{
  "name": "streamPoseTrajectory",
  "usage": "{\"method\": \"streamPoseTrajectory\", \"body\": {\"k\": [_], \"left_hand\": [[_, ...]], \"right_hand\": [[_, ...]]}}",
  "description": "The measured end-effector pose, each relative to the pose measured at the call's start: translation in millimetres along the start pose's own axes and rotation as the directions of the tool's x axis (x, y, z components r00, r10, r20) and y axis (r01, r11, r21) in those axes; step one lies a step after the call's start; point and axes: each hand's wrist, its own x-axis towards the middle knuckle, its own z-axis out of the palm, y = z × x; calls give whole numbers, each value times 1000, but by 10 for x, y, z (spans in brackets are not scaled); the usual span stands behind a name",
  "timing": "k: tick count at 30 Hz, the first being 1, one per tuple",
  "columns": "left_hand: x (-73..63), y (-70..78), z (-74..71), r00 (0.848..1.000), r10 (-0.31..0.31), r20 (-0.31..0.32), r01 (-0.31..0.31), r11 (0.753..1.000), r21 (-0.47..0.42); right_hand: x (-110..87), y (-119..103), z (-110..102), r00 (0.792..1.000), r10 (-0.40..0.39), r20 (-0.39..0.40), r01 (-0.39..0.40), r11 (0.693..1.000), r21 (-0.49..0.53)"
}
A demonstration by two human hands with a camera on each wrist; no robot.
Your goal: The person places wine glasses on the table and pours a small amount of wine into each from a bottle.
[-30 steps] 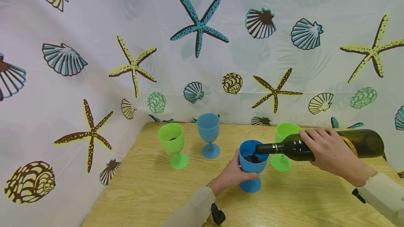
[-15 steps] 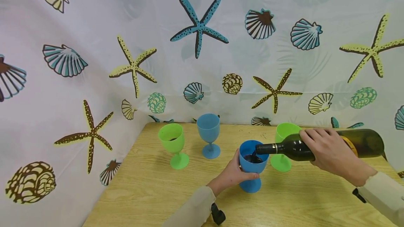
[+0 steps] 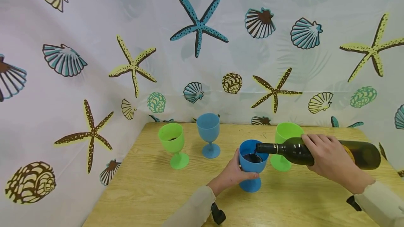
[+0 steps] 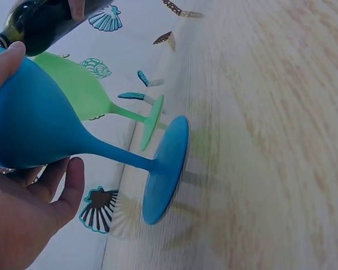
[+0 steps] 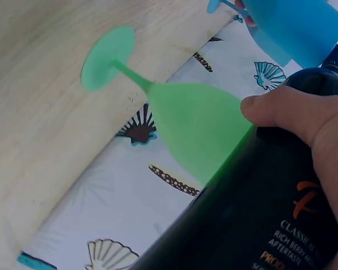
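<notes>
My left hand (image 3: 233, 172) grips the bowl of a dark blue plastic goblet (image 3: 252, 168), thumb in front and fingers behind. Dark liquid (image 3: 253, 158) lies inside it. In the left wrist view the foot of this blue goblet (image 4: 166, 171) is down at the tabletop. My right hand (image 3: 329, 158) holds a dark wine bottle (image 3: 295, 151) from above, nearly level, its mouth just inside the goblet's rim with a thin dark trickle below. Behind the bottle stands a green goblet (image 3: 288, 129), partly hidden by it. Printed lettering shows on the bottle (image 5: 242, 197) in the right wrist view.
At the left of the wooden table (image 3: 142, 192) stands another green goblet (image 3: 172, 144) with some dark liquid inside. A lighter blue goblet (image 3: 208, 130) is beside it. A curtain (image 3: 151, 13) printed with shells and starfish hangs along the back and sides.
The bottle's base has dropped, so the bottle is closer to level, and the stream from its mouth has thinned. My left hand and the blue goblet have stayed in place.
</notes>
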Motion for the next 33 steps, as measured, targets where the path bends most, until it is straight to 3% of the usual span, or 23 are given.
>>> {"method": "streamPoseTrajectory", "body": {"k": [7,16,33], "left_hand": [[1,-9,-6,1000,11,17,-11,1000,-21],[-15,-11,-14,1000,5,11,-5,1000,-9],[2,6,4,1000,7,6,-7,1000,2]], "right_hand": [[-132,-146,126,992,124,-8,-123,990,66],[-282,-219,187,977,212,13,-212,969,126],[-441,-254,264,957,289,19,-286,935,211]]}}
